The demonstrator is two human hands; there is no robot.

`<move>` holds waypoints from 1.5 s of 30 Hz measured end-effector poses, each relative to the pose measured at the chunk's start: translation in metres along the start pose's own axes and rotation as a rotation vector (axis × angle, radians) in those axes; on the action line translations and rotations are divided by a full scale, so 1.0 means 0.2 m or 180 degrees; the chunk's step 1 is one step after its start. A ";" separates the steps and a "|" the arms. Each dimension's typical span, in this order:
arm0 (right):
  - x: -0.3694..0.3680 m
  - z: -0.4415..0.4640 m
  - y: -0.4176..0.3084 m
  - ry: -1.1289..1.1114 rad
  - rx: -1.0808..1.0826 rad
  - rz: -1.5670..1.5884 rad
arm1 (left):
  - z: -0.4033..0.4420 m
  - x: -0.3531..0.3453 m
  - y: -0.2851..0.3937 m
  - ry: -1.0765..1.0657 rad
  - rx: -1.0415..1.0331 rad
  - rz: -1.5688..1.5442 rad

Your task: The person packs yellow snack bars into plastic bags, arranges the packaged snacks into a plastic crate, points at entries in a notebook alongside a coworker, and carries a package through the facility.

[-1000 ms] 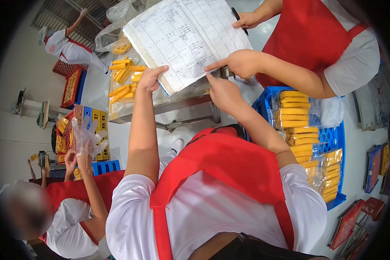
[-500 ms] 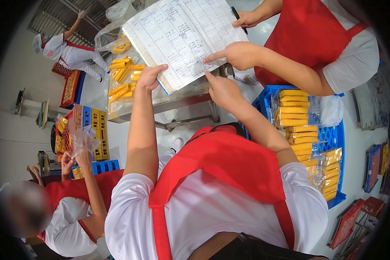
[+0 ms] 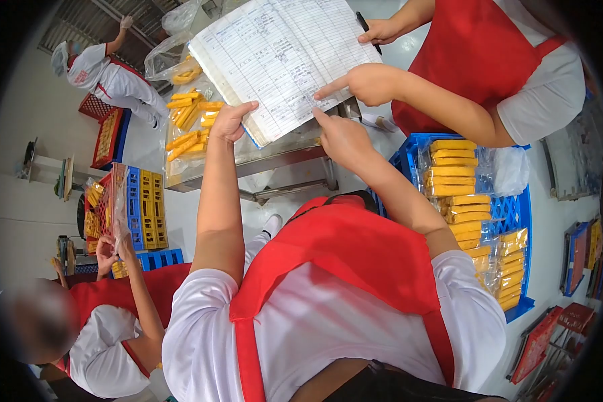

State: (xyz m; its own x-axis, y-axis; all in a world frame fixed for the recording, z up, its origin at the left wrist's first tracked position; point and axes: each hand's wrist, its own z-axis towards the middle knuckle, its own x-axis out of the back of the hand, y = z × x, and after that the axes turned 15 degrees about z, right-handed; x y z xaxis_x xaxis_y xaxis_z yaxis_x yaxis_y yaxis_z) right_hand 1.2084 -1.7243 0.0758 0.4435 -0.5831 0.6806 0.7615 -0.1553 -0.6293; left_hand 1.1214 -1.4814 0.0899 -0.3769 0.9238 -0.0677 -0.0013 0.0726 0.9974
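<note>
An open logbook (image 3: 281, 63) with ruled pages and handwritten entries is held tilted up above the metal table. My left hand (image 3: 230, 122) grips its lower left edge, thumb on top of the page and fingers underneath. My right hand (image 3: 347, 141) has the index finger stretched out, its tip at the lower edge of the page, and the other fingers curled with nothing visible in them. Close beside it, a co-worker's hand (image 3: 374, 85) points at the same part of the page. That co-worker's other hand (image 3: 383, 31) holds a black pen (image 3: 364, 24) at the logbook's right edge.
Yellow sticks of food (image 3: 186, 142) lie on the metal table (image 3: 248, 164) to the left. A blue crate (image 3: 524, 268) at right holds bagged yellow pieces. Another co-worker (image 3: 114, 335) handles a clear plastic bag at lower left, near stacked crates (image 3: 147, 204). A third person (image 3: 110, 77) stands behind.
My hands and the logbook stay nearly still. At lower left, the co-worker's hands and plastic bag have shifted; the person at the back has moved slightly.
</note>
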 end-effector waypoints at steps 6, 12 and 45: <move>-0.01 0.02 0.00 -0.0110 -0.0084 -0.0031 | 0.00 0.00 0.00 0.0004 -0.0001 0.0016; -0.01 0.03 0.00 -0.0079 0.0044 -0.0057 | -0.01 0.00 0.00 0.0029 -0.0021 0.0070; 0.93 0.30 -0.40 -0.1649 0.0053 0.0380 | 0.02 -0.03 -0.03 0.0004 -0.0159 -0.0177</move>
State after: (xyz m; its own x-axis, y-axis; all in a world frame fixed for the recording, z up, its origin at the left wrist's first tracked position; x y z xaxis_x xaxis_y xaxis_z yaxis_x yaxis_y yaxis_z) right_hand 1.2597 -1.7723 0.2754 0.6997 -0.1249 0.7034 0.6970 -0.0968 -0.7105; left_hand 1.1285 -1.4865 0.0833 -0.3760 0.9184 -0.1231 -0.0686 0.1049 0.9921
